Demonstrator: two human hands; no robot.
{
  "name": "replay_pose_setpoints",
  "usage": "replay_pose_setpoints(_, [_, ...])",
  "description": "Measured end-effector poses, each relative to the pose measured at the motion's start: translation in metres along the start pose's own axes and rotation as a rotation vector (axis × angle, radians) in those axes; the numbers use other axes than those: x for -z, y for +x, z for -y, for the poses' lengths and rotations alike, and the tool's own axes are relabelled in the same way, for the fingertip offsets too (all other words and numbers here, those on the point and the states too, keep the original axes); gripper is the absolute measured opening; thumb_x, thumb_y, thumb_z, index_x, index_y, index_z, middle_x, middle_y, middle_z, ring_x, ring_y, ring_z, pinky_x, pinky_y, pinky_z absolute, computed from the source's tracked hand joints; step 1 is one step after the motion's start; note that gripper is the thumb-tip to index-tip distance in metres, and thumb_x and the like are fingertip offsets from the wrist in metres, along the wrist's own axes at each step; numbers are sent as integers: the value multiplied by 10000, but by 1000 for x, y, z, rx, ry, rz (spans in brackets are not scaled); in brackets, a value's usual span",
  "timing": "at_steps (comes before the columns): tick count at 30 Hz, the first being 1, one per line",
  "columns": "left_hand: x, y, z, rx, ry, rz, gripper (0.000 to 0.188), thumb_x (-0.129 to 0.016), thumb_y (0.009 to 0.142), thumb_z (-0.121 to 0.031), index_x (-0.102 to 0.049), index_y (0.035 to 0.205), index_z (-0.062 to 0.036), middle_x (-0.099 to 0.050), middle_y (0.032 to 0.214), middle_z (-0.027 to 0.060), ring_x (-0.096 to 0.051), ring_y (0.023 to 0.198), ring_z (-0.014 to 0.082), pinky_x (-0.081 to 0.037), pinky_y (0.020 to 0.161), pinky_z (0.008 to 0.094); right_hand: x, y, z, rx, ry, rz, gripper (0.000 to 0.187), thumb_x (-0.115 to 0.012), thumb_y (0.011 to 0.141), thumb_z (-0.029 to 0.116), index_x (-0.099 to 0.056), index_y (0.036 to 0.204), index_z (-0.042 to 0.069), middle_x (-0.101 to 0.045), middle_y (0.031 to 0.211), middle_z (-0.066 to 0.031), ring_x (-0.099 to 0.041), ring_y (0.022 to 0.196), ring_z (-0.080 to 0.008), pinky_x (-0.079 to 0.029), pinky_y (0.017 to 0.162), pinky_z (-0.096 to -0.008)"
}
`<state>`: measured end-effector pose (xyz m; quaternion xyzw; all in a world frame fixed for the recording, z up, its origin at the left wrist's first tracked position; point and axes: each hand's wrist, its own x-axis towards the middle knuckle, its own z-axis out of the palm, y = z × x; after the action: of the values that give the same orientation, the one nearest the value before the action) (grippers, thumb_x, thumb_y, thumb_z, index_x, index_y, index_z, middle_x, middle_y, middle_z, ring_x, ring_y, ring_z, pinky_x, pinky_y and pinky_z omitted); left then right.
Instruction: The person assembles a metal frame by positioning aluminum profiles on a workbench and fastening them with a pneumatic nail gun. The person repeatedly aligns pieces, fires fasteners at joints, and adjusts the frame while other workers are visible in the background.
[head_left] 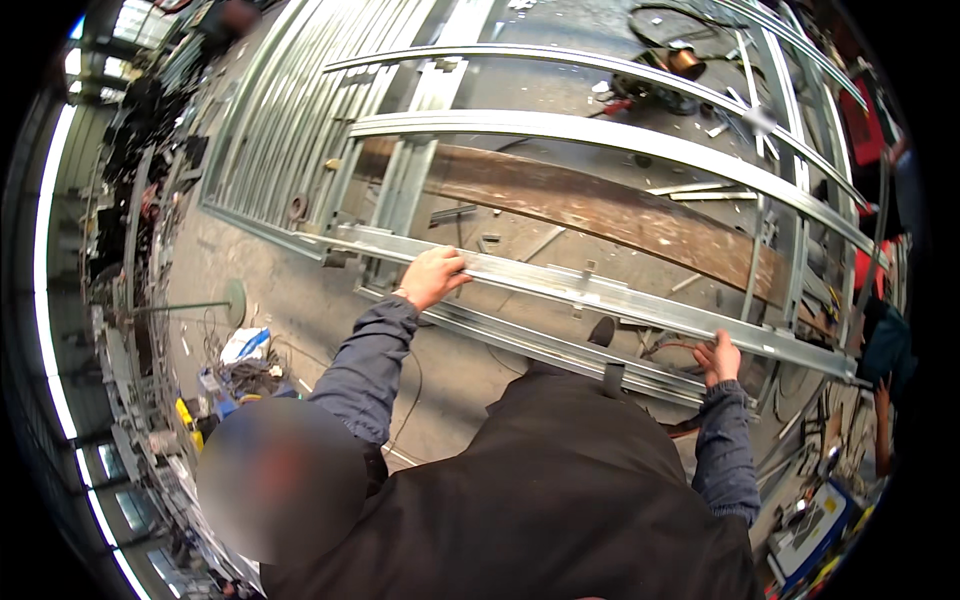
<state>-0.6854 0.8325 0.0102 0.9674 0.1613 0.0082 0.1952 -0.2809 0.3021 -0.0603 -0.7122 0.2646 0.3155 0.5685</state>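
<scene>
Nearest: dark jacket and both sleeves reaching forward over the frame. Left hand [432, 276] closed over the top edge of a long metal rail [600, 293], fingers curled across it; right hand [718, 358] gripping the same rail further along, near its lower flange. Rail lying across the metal frame [560, 128], above a second channel [520, 345] just beneath. Advisable: keep both grips level, move both ends together, keep fingers off the sharp edges. Beyond: rusty brown beam [600, 210] under the frame, cable coil [672, 60] on the floor [300, 300].
</scene>
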Motion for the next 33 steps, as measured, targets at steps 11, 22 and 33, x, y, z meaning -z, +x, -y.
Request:
replay_pose_setpoints(11, [-16, 0, -17, -21, 15, -144, 276, -846, 853, -350, -729, 905, -105, -632, 968, 56, -629, 1022, 299, -509, 908, 440, 21, 24, 5, -3, -130, -124, 531, -633, 1014, 460, -565, 1258, -6, -618, 1107, -139, -717, 883, -273, -621, 637, -390])
replay_pose_setpoints(22, [-40, 12, -39, -105, -70, -149, 263, -842, 855, -329, -725, 931, -106, -631, 992, 50, -616, 1045, 293, -503, 929, 439, 49, 40, 12, 73, -159, -234, 580, -580, 1046, 552, -577, 1231, 2, -616, 1024, -122, -706, 814, -252, -606, 601, -393])
replay_pose_setpoints(33, [-60, 26, -69, -125, -137, -136, 250, -846, 862, -312, -723, 942, -111, -628, 991, 52, -611, 1057, 302, -498, 933, 438, 83, 70, 20, 58, -185, -328, 616, -542, 1061, 600, -619, 1210, 7, -626, 1021, -118, -682, 807, -267, -575, 628, -408])
